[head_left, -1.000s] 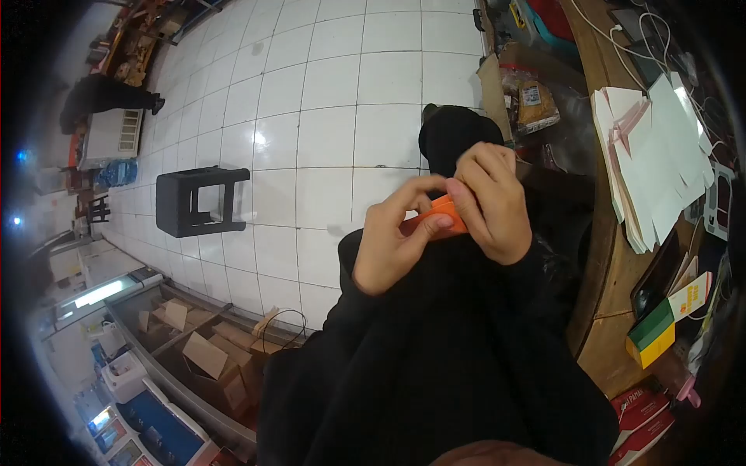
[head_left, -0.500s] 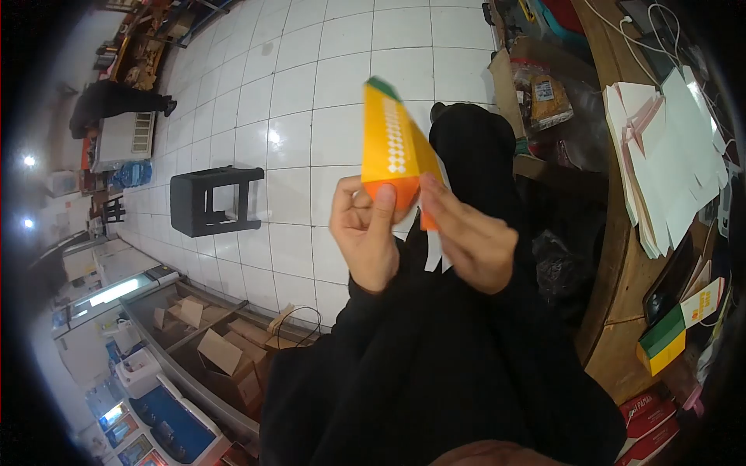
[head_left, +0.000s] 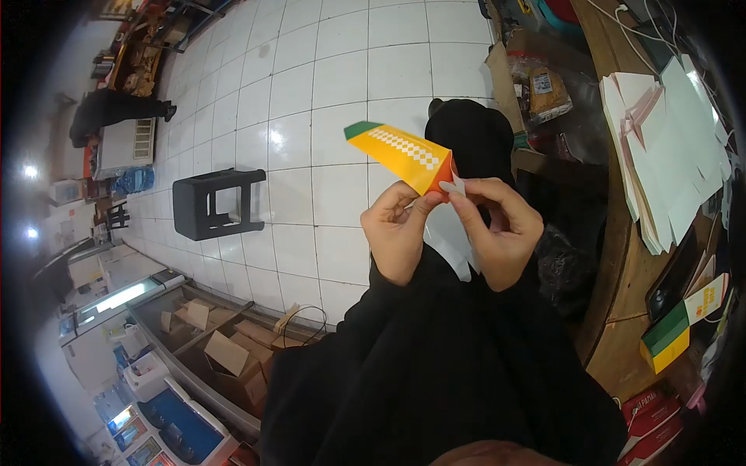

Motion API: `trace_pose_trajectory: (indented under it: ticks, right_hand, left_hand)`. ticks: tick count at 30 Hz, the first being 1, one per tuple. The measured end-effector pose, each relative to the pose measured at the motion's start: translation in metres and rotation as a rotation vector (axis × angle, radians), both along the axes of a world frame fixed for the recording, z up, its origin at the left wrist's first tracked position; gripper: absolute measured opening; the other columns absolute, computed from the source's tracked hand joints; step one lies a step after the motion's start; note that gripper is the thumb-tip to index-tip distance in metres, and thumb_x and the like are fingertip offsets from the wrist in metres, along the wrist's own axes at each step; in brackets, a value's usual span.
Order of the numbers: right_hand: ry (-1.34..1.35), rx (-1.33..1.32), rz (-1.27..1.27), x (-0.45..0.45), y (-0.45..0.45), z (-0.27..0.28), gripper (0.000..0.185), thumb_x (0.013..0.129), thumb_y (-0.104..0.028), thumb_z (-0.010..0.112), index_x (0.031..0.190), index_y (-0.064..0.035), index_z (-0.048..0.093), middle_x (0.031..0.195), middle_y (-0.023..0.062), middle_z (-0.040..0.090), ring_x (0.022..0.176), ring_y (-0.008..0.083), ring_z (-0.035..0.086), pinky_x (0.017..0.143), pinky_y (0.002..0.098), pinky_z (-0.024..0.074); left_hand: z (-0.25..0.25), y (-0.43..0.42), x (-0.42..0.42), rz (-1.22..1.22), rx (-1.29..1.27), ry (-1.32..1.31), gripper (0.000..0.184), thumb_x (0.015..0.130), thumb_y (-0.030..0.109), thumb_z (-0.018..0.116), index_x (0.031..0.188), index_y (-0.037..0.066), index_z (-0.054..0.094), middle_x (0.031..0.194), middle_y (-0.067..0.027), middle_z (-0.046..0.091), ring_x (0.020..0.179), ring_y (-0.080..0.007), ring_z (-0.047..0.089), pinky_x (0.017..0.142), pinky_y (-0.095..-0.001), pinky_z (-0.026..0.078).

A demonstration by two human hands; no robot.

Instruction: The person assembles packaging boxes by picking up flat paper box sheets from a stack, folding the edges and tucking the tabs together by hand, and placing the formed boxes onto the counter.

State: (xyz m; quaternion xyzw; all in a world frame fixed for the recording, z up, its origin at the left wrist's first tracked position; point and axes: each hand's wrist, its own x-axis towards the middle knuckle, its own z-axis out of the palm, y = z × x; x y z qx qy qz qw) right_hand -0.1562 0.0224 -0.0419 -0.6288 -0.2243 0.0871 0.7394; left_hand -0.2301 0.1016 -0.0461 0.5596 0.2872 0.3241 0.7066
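Observation:
A folded card piece (head_left: 400, 153), yellow with white diamonds, a green tip and an orange-red end, is held up in front of my body. My left hand (head_left: 398, 229) pinches its orange-red end between thumb and fingers. At the same end, my right hand (head_left: 497, 229) grips a small pale flap between thumb and forefinger. A white sheet-like part (head_left: 452, 237) hangs below, between my hands; how it joins the card is partly hidden.
Stacked pale card sheets (head_left: 664, 151) and a green-yellow folded card (head_left: 668, 342) lie on the wooden table (head_left: 610, 311) at right. A black stool (head_left: 217, 203) stands on the tiled floor. Open cardboard boxes (head_left: 233, 361) are lower left. Another person (head_left: 116, 113) bends at upper left.
The card has come into view from between my hands, and its green tip has swung down to the left. My right hand has moved up to the card's orange-red end.

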Motion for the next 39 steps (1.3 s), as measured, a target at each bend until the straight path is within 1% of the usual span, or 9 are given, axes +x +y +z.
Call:
trace_pose_trajectory:
  ticks: [12,17,23,25,28,31,34,37,39]
  right_hand:
    - [-0.104,-0.129,0.142,0.010,-0.013,0.011,0.016,0.065,0.008,0.066,0.078,0.0020,0.061,0.068,0.0092,0.060,0.062,0.0135,0.060,0.055,0.0207,0.0451]
    - [-0.303,-0.137,0.114,0.018,-0.016,0.015,0.014,0.065,0.007,0.066,0.077,0.0021,0.062,0.070,0.0106,0.062,0.064,0.0179,0.062,0.056,0.0228,0.0473]
    - [-0.619,-0.175,0.300,0.023,-0.019,0.015,0.019,0.062,0.004,0.070,0.079,0.0012,0.064,0.074,0.0098,0.062,0.066,0.0217,0.063,0.057,0.0243,0.0486]
    - [-0.310,-0.196,0.402,0.016,-0.018,0.016,0.021,0.062,0.002,0.069,0.082,-0.0037,0.066,0.097,0.0139,0.059,0.083,0.0250,0.061,0.067,0.0285,0.0487]
    - [-0.420,-0.327,0.373,0.019,-0.013,0.020,0.027,0.065,0.002,0.065,0.090,-0.0095,0.067,0.121,0.0179,0.046,0.102,0.0293,0.053,0.079,0.0342,0.0452]
    - [-0.428,-0.286,0.451,0.010,-0.004,0.001,0.037,0.066,0.002,0.064,0.098,-0.0142,0.065,0.131,0.0204,0.034,0.117,0.0348,0.039,0.090,0.0404,0.0382]
    - [-0.432,-0.246,0.422,0.003,-0.005,-0.013,0.051,0.066,0.008,0.058,0.113,-0.0137,0.057,0.127,0.0198,0.040,0.106,0.0349,0.050,0.082,0.0349,0.0451]
    - [-0.398,-0.205,0.286,0.007,-0.002,-0.011,0.058,0.069,0.014,0.049,0.123,-0.0072,0.046,0.118,0.0191,0.050,0.089,0.0240,0.062,0.069,0.0249,0.0487]
    - [0.102,-0.207,0.199,0.017,-0.005,-0.013,0.053,0.076,0.012,0.046,0.126,-0.0047,0.042,0.108,0.0188,0.057,0.089,0.0114,0.058,0.069,0.0222,0.0465]
  left_hand:
    - [-0.004,0.006,-0.006,-0.233,-0.100,-0.094,0.028,0.084,0.012,0.057,0.103,-0.008,0.051,0.091,-0.0122,0.060,0.083,-0.0170,0.058,0.076,-0.0279,0.047]
    - [-0.001,0.007,-0.011,-0.216,-0.118,-0.131,0.026,0.072,-0.011,0.061,0.097,-0.010,0.053,0.090,-0.0129,0.060,0.080,-0.0191,0.060,0.069,-0.0288,0.051]
    - [0.010,-0.002,-0.016,-0.068,0.007,-0.030,0.031,0.067,-0.016,0.061,0.096,-0.010,0.053,0.091,-0.0151,0.060,0.077,-0.0223,0.062,0.068,-0.0303,0.053]
    - [0.005,-0.006,-0.010,0.036,-0.009,-0.060,0.030,0.069,-0.014,0.061,0.097,-0.010,0.052,0.093,-0.0154,0.059,0.075,-0.0219,0.062,0.068,-0.0297,0.053]
    - [0.002,-0.009,-0.011,0.148,-0.095,-0.158,0.027,0.073,-0.010,0.060,0.098,-0.009,0.051,0.097,-0.0157,0.058,0.073,-0.0209,0.062,0.068,-0.0283,0.052]
    - [0.007,-0.008,-0.008,0.186,-0.186,-0.189,0.017,0.079,-0.003,0.058,0.094,-0.008,0.052,0.096,-0.0151,0.059,0.071,-0.0173,0.062,0.066,-0.0256,0.051]
    - [-0.008,0.000,-0.015,0.192,-0.184,-0.195,0.019,0.076,0.000,0.062,0.093,-0.006,0.055,0.093,-0.0148,0.061,0.074,-0.0194,0.062,0.073,-0.0306,0.049]
    - [-0.008,0.012,-0.008,-0.182,0.823,0.192,0.051,0.060,0.012,0.072,0.109,0.006,0.057,0.103,-0.0109,0.060,0.105,-0.0331,0.051,0.092,-0.0457,0.035]
    - [-0.004,0.009,0.001,-0.338,1.012,0.251,0.059,0.058,0.017,0.073,0.113,0.009,0.055,0.117,-0.0096,0.052,0.116,-0.0321,0.041,0.093,-0.0498,0.031]
